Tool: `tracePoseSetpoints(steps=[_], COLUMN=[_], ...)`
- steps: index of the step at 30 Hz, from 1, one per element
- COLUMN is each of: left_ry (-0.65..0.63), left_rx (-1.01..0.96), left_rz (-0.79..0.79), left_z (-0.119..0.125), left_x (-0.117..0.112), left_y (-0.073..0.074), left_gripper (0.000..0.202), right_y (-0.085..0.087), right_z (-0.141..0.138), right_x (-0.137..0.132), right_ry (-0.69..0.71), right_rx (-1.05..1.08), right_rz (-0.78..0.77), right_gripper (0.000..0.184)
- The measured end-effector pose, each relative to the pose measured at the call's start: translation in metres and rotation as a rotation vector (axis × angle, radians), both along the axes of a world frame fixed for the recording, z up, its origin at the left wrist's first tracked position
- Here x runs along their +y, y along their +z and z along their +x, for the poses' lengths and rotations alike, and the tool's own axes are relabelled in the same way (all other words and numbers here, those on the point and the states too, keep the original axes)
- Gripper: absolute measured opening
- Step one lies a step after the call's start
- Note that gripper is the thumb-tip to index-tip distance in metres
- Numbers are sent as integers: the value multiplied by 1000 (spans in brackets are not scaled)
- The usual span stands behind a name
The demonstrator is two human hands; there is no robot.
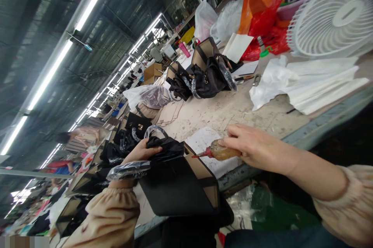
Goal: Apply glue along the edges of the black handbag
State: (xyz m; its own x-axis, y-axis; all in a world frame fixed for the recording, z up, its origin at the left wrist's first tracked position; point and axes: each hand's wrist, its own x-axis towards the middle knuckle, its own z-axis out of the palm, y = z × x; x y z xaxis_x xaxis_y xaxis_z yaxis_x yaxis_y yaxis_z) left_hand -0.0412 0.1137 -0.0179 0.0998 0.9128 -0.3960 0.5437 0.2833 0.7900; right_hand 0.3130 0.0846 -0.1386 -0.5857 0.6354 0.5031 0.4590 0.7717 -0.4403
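Note:
My right hand is wrapped round a small squeeze bottle of amber stuff, its red-crusted nozzle pointing left at the edge of a black handbag. The bag lies tilted at the table edge, its tan inner side showing on the right. My left hand is closed on black cloth at the bag's top. A plastic-wrapped handle lies across my left wrist. Under the bottle is a stained white sheet.
More black handbags stand farther back on the worktable. On the right are a white fan, white cloth and a red plastic bag. Other bags line the left. A person bends over farther off.

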Motion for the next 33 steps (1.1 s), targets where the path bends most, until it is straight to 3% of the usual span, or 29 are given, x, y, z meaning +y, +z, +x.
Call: tracePoseSetpoints(steps=[8, 19, 33], left_ry=[-18, -6, -71], left_rx=[38, 52, 174], left_rz=[19, -9, -29], left_z=[-1, 6, -4], left_x=[2, 1, 5], left_y=[0, 2, 1], left_gripper=[25, 31, 36], right_y=[-1, 11, 2], right_z=[4, -7, 2], right_x=[-2, 1, -7], right_ry=[31, -31, 13], right_rx=[-76, 23, -87], right_rz=[-88, 8, -134], right_gripper=[34, 55, 35])
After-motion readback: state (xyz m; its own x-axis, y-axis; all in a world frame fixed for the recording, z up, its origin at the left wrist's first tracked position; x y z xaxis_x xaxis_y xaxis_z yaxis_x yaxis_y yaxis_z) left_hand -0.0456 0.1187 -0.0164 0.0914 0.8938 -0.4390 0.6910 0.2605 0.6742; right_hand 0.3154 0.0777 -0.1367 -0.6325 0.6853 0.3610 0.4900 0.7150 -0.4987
